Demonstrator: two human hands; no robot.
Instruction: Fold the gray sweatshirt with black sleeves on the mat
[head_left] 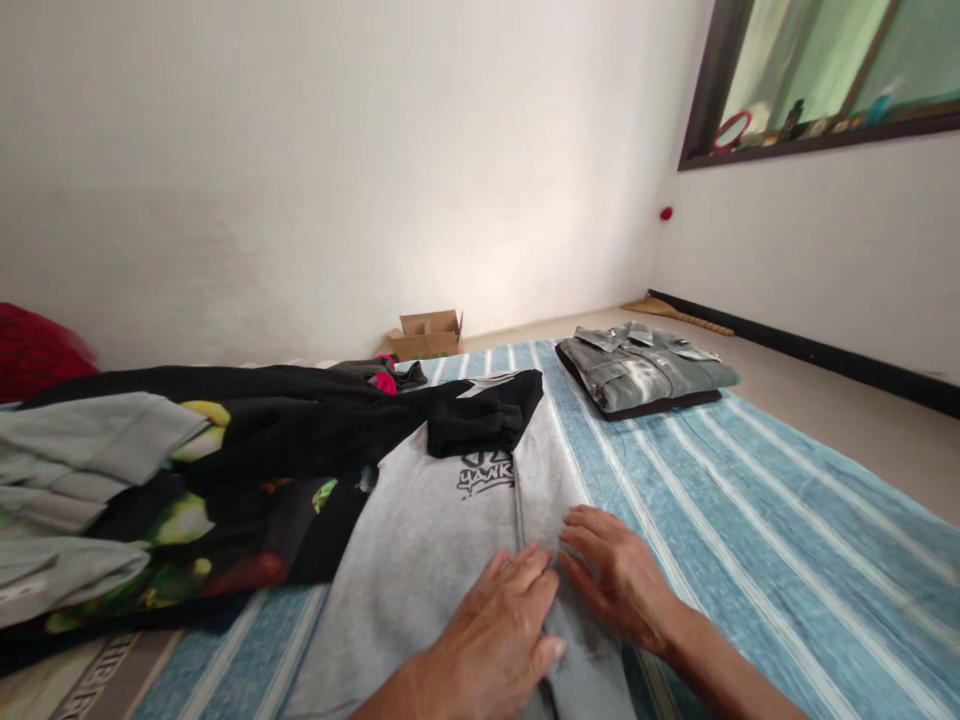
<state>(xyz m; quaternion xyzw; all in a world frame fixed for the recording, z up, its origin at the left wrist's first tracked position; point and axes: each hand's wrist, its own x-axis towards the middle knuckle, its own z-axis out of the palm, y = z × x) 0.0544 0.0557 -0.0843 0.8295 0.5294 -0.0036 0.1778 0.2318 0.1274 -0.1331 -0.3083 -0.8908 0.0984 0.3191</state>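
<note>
A grey shirt (420,530) with black sleeves and dark lettering lies on the blue striped bedsheet (720,500). Its right side is folded inward, and a black sleeve (472,425) is doubled over the chest. My left hand (502,625) rests on the grey cloth near the fold's edge, fingers extended and holding nothing. Just right of it, my right hand (619,570) lies on the folded strip with its fingers spread, also holding nothing.
Dark printed clothes (277,450) and grey garments (82,460) are heaped at the left. A folded stack of clothes (645,365) sits at the back right. Beyond the bed are a cardboard box (427,335), a broom (682,312) and a window (817,70).
</note>
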